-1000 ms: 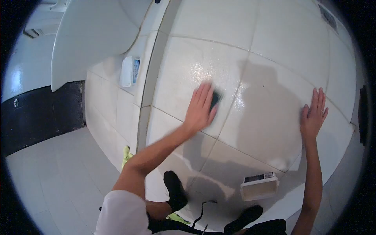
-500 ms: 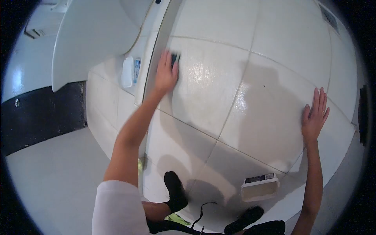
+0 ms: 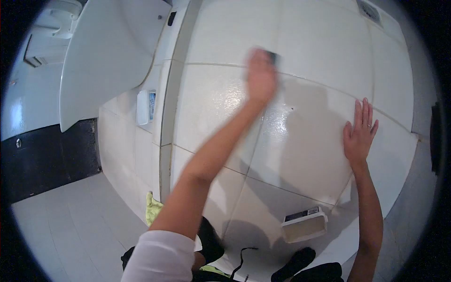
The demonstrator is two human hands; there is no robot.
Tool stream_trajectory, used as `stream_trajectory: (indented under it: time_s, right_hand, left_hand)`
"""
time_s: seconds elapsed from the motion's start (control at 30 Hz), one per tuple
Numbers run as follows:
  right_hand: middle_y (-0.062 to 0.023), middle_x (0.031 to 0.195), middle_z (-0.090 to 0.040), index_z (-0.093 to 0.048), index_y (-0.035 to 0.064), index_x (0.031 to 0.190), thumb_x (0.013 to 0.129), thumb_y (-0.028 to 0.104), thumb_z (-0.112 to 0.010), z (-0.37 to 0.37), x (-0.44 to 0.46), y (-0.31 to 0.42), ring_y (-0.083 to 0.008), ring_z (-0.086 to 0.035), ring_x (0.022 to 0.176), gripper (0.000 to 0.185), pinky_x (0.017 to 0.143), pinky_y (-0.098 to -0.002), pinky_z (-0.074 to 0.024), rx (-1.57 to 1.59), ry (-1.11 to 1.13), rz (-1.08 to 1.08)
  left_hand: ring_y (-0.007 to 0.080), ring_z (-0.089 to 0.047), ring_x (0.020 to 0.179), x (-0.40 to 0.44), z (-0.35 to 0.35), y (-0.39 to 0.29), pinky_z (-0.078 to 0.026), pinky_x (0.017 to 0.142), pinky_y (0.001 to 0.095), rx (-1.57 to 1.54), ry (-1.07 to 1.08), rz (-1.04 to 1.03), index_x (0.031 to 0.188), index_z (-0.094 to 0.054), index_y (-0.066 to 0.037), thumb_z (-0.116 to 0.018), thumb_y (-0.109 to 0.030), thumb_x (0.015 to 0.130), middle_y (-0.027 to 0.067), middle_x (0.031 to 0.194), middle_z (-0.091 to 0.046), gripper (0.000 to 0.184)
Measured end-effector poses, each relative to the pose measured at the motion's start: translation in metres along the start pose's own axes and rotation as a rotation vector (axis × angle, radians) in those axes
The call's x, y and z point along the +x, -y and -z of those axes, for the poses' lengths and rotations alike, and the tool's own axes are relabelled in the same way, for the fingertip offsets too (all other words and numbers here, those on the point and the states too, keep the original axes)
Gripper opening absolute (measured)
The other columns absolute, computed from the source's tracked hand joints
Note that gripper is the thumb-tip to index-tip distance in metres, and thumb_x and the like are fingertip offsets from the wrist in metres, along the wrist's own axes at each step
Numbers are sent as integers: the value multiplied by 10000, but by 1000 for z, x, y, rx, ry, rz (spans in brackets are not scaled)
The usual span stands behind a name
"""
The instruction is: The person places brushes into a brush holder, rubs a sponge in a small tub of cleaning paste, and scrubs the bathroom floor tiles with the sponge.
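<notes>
Left hand (image 3: 262, 80), motion-blurred, grips a dark pad (image 3: 272, 57) against the tiled floor (image 3: 213, 113) ahead; the right hand (image 3: 360, 136) lies flat and outstretched on it, with a white tub (image 3: 304, 231) nearby.

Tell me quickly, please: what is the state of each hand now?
Left hand: holding a dark pad, blurred in the picture.
Right hand: open, palm down on the tiles.

The person wears a short white sleeve (image 3: 162, 256), black socks (image 3: 299, 261), a black drawstring (image 3: 241, 259).
</notes>
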State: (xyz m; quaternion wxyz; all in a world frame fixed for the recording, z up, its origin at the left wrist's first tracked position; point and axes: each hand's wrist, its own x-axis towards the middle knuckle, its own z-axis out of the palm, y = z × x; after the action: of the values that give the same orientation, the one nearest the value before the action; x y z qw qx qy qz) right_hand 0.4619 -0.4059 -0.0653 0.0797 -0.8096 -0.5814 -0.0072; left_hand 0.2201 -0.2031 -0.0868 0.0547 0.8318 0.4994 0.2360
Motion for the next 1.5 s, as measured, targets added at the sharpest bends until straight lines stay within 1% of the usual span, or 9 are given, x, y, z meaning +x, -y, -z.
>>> stream_trajectory:
  time_s: [0.1, 0.2, 0.43, 0.6, 0.7, 0.83, 0.97, 1.27, 1.5]
  right_hand:
    - [-43, 1555, -193, -275, 147, 1464, 837, 212, -500, -1, 1, -3, -259, -156, 1438, 669, 1121, -577, -100, 2, 17, -13]
    - [-45, 1553, -203, -285, 139, 1460, 834, 204, -493, 1, 2, -1, -260, -156, 1438, 663, 1126, -566, -90, 3, 10, 9]
    - [-77, 1548, -213, -299, 118, 1453, 823, 185, -466, 3, 1, 5, -274, -153, 1439, 655, 1120, -577, -89, 16, 2, -13]
    - [-90, 1540, -227, -322, 109, 1438, 798, 199, -484, 9, 2, 5, -294, -171, 1432, 667, 1103, -610, -107, 71, 13, -18]
    - [-95, 1535, -239, -332, 108, 1434, 791, 205, -491, 9, 4, 5, -301, -177, 1429, 670, 1093, -623, -121, 89, 19, -17]
    - [-97, 1532, -247, -346, 106, 1428, 789, 214, -494, 8, 1, 2, -305, -190, 1425, 664, 1096, -616, -114, 88, 0, 0]
    - [-103, 1531, -248, -346, 96, 1427, 800, 221, -493, 10, 3, 2, -306, -194, 1424, 656, 1100, -607, -107, 99, 28, -9]
    - [-107, 1549, -184, -291, 105, 1451, 826, 228, -512, 11, 3, 1, -299, -152, 1433, 674, 1107, -605, -103, 39, 94, -20]
    - [-111, 1551, -171, -276, 95, 1456, 825, 220, -523, 12, 2, 2, -293, -141, 1436, 688, 1110, -601, -106, 59, 78, -13]
  left_hand:
    - [374, -372, 1313, -45, -22, -107, -249, 1124, 459, -1, 156, -287, 1306, -404, 99, -456, -95, 846, 261, 1363, -430, 502]
    - [386, -399, 1290, -34, -9, -99, -283, 1106, 461, -246, 65, -416, 1315, -386, 99, -459, -94, 846, 267, 1362, -429, 513]
    - [370, -302, 1357, 20, 51, 134, -251, 1091, 510, 192, 10, 255, 1350, -361, 81, -462, -242, 898, 240, 1433, -357, 565]
    - [338, -287, 1365, 82, 22, 125, -277, 1075, 481, 351, 14, 475, 1354, -354, 73, -462, -321, 898, 214, 1456, -331, 612]
    - [321, -411, 1270, 114, -43, 34, -375, 975, 464, 318, -114, 118, 1223, -497, 64, -501, -275, 873, 210, 1369, -439, 487]
    - [325, -465, 1218, 53, -76, -157, -323, 1031, 512, -40, -25, -369, 1184, -529, 59, -551, -252, 819, 209, 1290, -511, 480]
    - [314, -470, 1214, 70, -78, -126, -335, 1036, 487, -4, 52, -501, 1204, -517, 55, -511, -215, 844, 220, 1311, -491, 451]
    - [371, -329, 1339, 53, 38, 143, -239, 1104, 478, 296, 47, 133, 1349, -388, 60, -390, -280, 960, 237, 1433, -361, 517]
    - [382, -279, 1368, -80, 46, -33, -196, 1114, 528, -2, 243, -102, 1387, -325, 62, -561, -197, 845, 228, 1467, -311, 645]
